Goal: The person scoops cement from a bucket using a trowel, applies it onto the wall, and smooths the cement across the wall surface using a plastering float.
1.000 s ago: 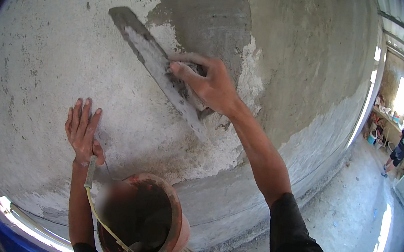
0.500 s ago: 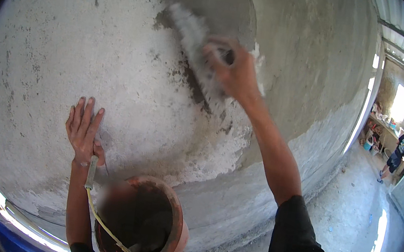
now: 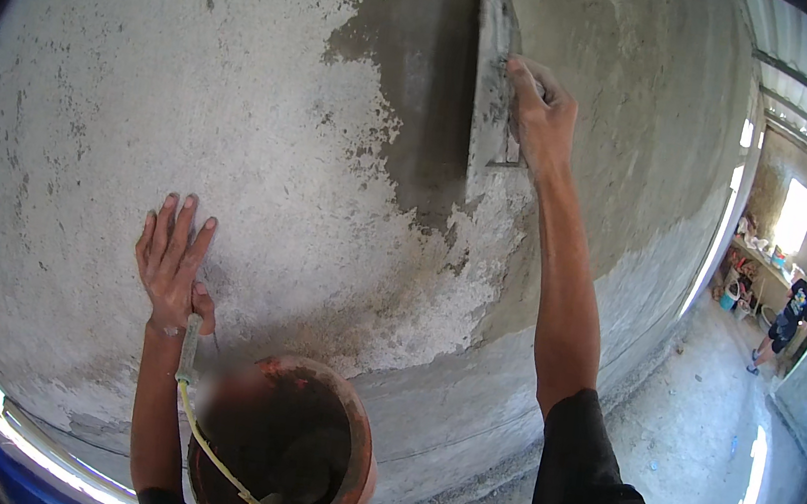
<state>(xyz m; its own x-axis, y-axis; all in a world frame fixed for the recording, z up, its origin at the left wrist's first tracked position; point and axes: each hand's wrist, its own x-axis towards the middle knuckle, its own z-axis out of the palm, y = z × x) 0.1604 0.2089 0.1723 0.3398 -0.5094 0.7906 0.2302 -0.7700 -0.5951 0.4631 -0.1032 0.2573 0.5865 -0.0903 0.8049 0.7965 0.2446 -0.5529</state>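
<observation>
My right hand [image 3: 545, 118] grips the handle of a long grey plastering trowel [image 3: 491, 81], whose blade stands nearly upright against the wall. Just left of the blade spreads a dark, wet patch of mortar [image 3: 433, 94]. My left hand [image 3: 171, 269] rests on the bare, pale wall [image 3: 82, 162], fingers spread and pointing up. Below it is an orange-red bucket [image 3: 361, 448] with dark grey contents, its bail's pale grip [image 3: 189, 347] lying by my left wrist. Part of the bucket's inside is blurred.
Grey plaster [image 3: 643, 110] covers the wall to the right. Farther right, a person [image 3: 793, 315] in dark clothes stands near a shelf [image 3: 766, 256] with buckets beneath it. A pale floor [image 3: 683, 437] runs along the wall. Something blue [image 3: 23, 477] shows at lower left.
My right hand has moved up and right with the trowel, turning the blade from slanted to upright. The dark mortar patch now reaches farther down. My left hand has stayed against the wall.
</observation>
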